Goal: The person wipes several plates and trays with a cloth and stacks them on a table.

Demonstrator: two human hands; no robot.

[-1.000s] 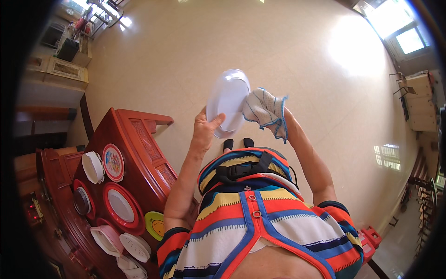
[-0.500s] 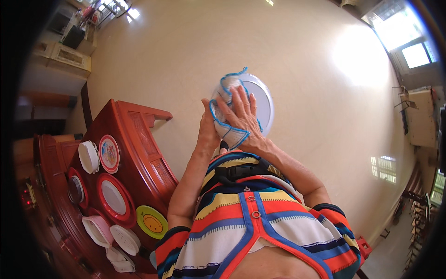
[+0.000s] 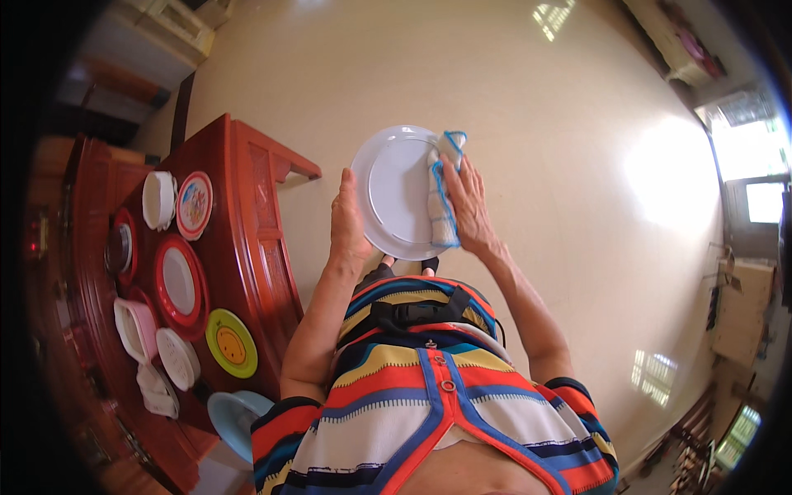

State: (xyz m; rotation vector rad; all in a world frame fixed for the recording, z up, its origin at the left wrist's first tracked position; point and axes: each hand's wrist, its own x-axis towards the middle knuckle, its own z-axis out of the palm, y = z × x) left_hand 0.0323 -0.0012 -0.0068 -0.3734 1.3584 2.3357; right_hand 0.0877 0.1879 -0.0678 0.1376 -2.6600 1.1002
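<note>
A round white plate (image 3: 396, 183) is held up before my body, its broad face toward me. My left hand (image 3: 350, 221) grips the plate's left edge, thumb along the rim and the other fingers mostly hidden behind. At the right edge, my right hand (image 3: 469, 206) holds a white cloth (image 3: 440, 216) with blue trim, folded over the rim and pressed against the plate. Part of the cloth bunches above the fingers of that hand.
To my left is a red-brown wooden table (image 3: 247, 206) with several dishes, including a red-rimmed plate (image 3: 198, 316), a yellow-green plate (image 3: 231, 343) and a pink-and-white basket (image 3: 136, 328). A pale blue basin (image 3: 235, 417) stands by its near end. Glossy tan floor (image 3: 561, 206) lies ahead.
My right hand and the cloth have moved from across the plate to its right edge, baring most of its face. The view has shifted, and the blue basin now shows more.
</note>
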